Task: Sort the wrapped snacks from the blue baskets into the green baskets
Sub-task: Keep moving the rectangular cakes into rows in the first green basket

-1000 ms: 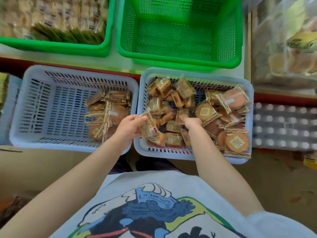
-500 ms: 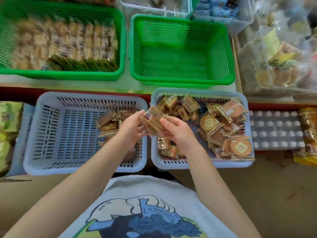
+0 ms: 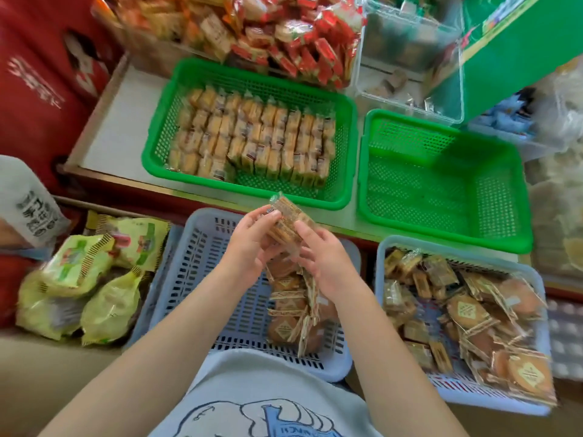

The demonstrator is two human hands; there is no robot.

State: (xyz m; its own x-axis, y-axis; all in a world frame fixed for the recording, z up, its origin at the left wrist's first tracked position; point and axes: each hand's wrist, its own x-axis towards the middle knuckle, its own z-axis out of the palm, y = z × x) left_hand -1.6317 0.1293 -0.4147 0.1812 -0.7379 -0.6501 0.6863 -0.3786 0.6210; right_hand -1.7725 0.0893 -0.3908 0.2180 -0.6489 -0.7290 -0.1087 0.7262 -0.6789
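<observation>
Biscuit rows (image 3: 252,137) in left green basket (image 3: 151,152), right green basket (image 3: 520,197) bare

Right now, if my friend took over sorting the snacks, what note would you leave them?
Left hand and right hand: both hold a small stack of square wrapped snacks above the left blue basket.
Left green basket: neat rows of square snacks fill most of it, with a gap at its front right.
Right green basket: nothing in it.
Left blue basket: a small pile of round snacks remains.
Right blue basket: mixed square and round snacks, many left.
Left to do: probably add the held stack to the left green basket, then continue sorting.
</observation>
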